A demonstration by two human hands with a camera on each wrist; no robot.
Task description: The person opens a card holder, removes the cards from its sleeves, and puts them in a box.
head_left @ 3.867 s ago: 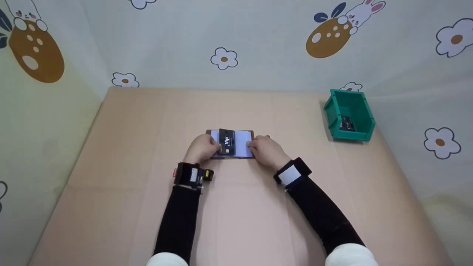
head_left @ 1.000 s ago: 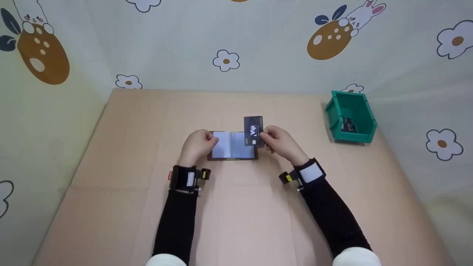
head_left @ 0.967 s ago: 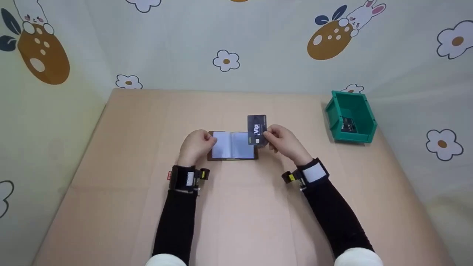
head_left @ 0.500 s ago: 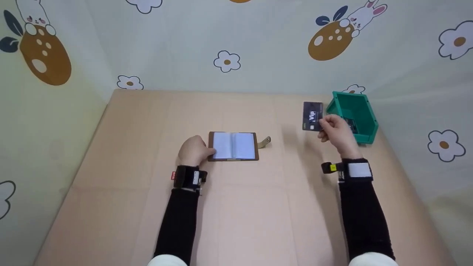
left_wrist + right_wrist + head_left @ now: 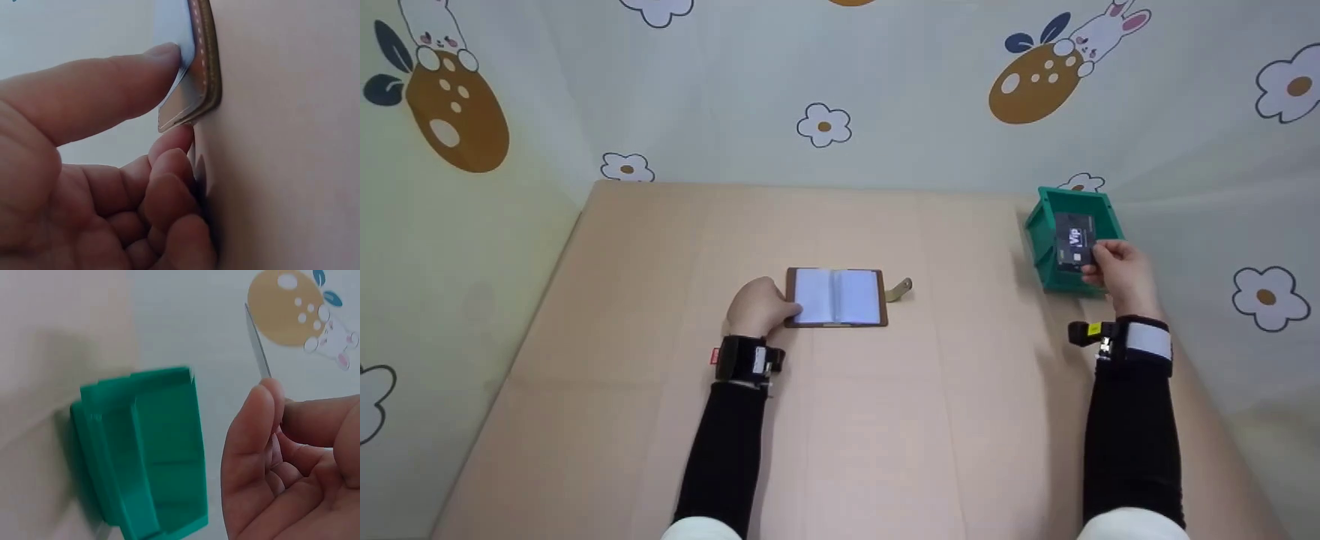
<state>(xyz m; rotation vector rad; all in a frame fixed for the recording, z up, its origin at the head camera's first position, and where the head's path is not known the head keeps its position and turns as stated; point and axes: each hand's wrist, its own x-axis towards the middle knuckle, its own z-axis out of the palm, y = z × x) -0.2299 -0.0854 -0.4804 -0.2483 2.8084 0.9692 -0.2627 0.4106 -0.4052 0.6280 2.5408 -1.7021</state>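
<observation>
A brown card holder (image 5: 856,296) lies spread flat on the table, its pale plastic sleeves facing up. At its left edge is my left hand (image 5: 757,307); in the left wrist view the thumb lies on the sleeve corner and fingers curl beneath the stitched cover (image 5: 209,62). My right hand (image 5: 1126,276) pinches a black VIP card (image 5: 1072,236) by its lower right side. From the head, the card overlaps the green bin (image 5: 1061,283). Seen edge-on in the right wrist view, the card (image 5: 258,343) stands above the fingertips, apart from the bin (image 5: 171,433).
The holder's snap strap (image 5: 900,289) sticks out to the right. The bin stands at the table's (image 5: 885,435) back right, close to the patterned wall sheet (image 5: 915,97). Its inside is mostly covered by the card in the head view.
The right hand has lifted the VIP card off the holder and carried it right, over to the bin. My left hand has lowered from above the holder's left page to its lower left corner.
</observation>
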